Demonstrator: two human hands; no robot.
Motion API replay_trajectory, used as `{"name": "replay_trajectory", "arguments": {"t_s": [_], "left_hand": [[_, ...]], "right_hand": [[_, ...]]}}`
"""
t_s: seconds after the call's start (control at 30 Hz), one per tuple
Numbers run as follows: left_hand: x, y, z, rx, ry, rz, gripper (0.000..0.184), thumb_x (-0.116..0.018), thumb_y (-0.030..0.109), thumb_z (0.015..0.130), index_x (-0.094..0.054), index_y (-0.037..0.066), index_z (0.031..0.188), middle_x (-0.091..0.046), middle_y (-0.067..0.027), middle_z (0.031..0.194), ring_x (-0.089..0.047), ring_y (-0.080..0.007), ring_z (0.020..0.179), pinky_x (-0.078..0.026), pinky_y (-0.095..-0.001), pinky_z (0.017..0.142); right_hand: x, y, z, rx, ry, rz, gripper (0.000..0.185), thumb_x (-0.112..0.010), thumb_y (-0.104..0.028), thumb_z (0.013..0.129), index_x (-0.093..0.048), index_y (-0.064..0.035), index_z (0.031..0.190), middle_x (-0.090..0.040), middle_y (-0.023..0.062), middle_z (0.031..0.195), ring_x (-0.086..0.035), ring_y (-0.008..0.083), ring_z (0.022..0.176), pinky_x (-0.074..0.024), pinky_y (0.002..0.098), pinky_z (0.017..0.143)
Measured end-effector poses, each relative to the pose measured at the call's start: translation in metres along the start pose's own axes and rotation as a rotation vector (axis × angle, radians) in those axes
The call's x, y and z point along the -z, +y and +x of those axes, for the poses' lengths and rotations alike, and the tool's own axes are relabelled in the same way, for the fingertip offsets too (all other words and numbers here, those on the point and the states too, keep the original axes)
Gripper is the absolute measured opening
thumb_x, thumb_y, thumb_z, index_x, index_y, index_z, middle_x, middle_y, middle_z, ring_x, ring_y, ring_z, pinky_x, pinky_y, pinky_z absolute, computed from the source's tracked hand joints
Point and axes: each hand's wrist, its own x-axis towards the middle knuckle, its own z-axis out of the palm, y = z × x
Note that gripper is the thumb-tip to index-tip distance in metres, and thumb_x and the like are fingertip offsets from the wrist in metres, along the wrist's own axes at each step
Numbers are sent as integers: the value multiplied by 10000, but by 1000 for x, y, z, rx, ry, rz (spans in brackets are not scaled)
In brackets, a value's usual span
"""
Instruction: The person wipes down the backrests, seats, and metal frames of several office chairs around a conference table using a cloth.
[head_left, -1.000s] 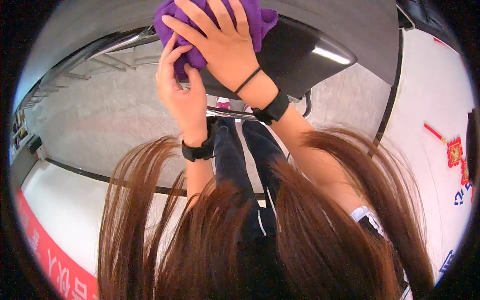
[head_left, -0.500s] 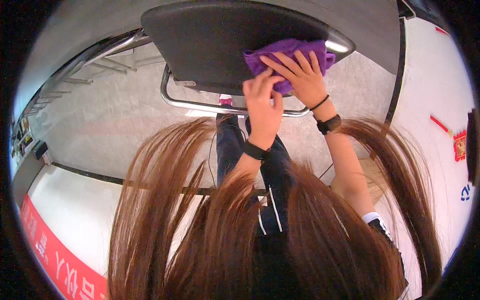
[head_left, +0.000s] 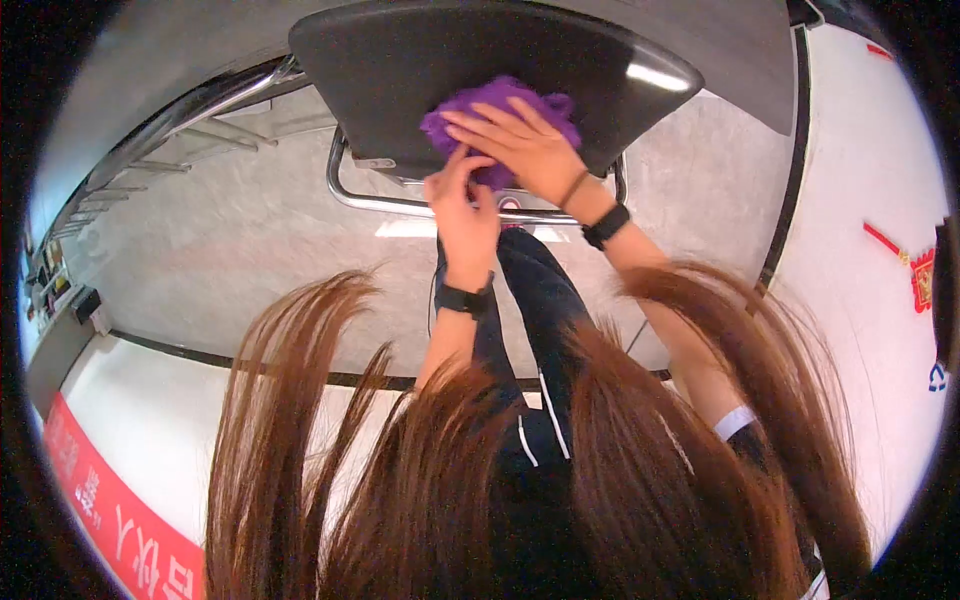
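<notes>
A crumpled purple cloth (head_left: 548, 103) lies on the black seat-like panel (head_left: 400, 60), near its lower edge. My right hand (head_left: 525, 150) rests flat on the cloth with its fingers stretched out and slightly spread. Beside it, my left hand (head_left: 465, 205) pinches the lower left part of the cloth between bent fingers and thumb. Part of the cloth is hidden under both hands. A curved metal tube (head_left: 375, 203) runs below the panel. Each wrist has a black band.
Metal rails (head_left: 215, 140) stand at the left above the grey floor (head_left: 240, 240). A red banner with white characters (head_left: 125, 500) is at the lower left. Red ornaments (head_left: 922, 280) hang on the white surface at the right. Long hair hangs across the lower view.
Both hands and the cloth first moved right and down from the panel's upper left, then back left to its lower middle. The panel was partly covered earlier.
</notes>
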Motion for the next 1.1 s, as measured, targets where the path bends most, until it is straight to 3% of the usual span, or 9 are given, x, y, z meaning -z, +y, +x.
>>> {"name": "replay_trajectory", "arguments": {"t_s": [0.23, 0.43, 0.47, 0.6, 0.8, 0.93, 0.97, 1.0, 1.1], "left_hand": [[32, -26, 14, 79, 13, 71, 350, -532, -79, 734, -649, 103, 1009, -645, -83, 1201, -548, -277, 958, -424, -349, 890], [1, 37, 19, -204, -51, -10, 346, -544, -79, 725, -670, 116, 982, -626, -103, 1235, -527, -258, 971, -418, -352, 918], [-7, 49, 20, -253, -65, -20, 348, -547, -79, 714, -674, 122, 968, -623, -101, 1241, -523, -265, 968, -417, -356, 915], [-44, 80, 16, -387, -115, -69, 338, -559, -78, 682, -665, 124, 930, -611, -97, 1259, -491, -297, 944, -426, -364, 861], [-80, 63, -14, -174, -280, -128, 273, -569, -57, 702, -657, 103, 905, -599, -108, 1285, -486, -279, 909, -440, -354, 823], [-73, 36, -30, -17, -275, -168, 281, -575, -37, 732, -674, 122, 942, -646, -118, 1177, -557, -291, 931, -464, -359, 818], [-64, 26, -33, 35, -262, -177, 272, -570, -60, 704, -644, 98, 913, -651, -115, 1027, -552, -308, 830, -463, -382, 747], [-54, 23, -31, 127, -320, -188, 286, -538, -62, 760, -670, 86, 965, -633, -145, 1185, -617, -245, 992, -496, -314, 766], [-30, 2, -24, 92, -225, -209, 316, -506, -95, 766, -662, 67, 987, -607, -144, 1252, -589, -180, 1072, -502, -270, 749]], "right_hand": [[-21, -26, 36, -26, 65, 74, 623, -521, -171, 832, -386, -208, 1439, -343, -72, 1508, -342, 123, 1363, -222, 366, 1158], [18, 8, -14, -268, 224, 87, 740, -585, -65, 755, -413, -317, 1429, -416, -81, 1464, -473, 223, 1198, -319, 488, 1047], [26, 17, -24, -303, 198, -80, 675, -557, -242, 811, -365, -350, 1449, -395, -72, 1477, -445, 187, 1258, -282, 494, 1082], [40, 51, -66, -374, 286, -2, 679, -609, -226, 782, -421, -336, 1425, -409, -38, 1467, -455, 235, 1222, -280, 547, 1079], [22, 64, -115, -290, 48, -15, 678, -593, -174, 801, -401, -311, 1437, -372, -53, 1494, -400, 225, 1305, -235, 520, 1123], [8, 52, -114, -129, -157, 113, 635, -522, -170, 839, -377, -263, 1450, -336, -69, 1517, -348, 183, 1370, -215, 452, 1153], [3, 46, -106, -34, -175, 79, 595, -483, -183, 853, -394, -229, 1440, -332, -70, 1519, -346, 152, 1376, -216, 421, 1161], [-6, 40, -96, -43, -121, 132, 580, -475, -203, 853, -408, -222, 1429, -327, -64, 1521, -350, 143, 1372, -216, 406, 1166], [-16, 23, -63, -39, -5, 284, 634, -520, -81, 812, -424, -237, 1419, -355, -61, 1508, -350, 160, 1371, -252, 398, 1153]]}}
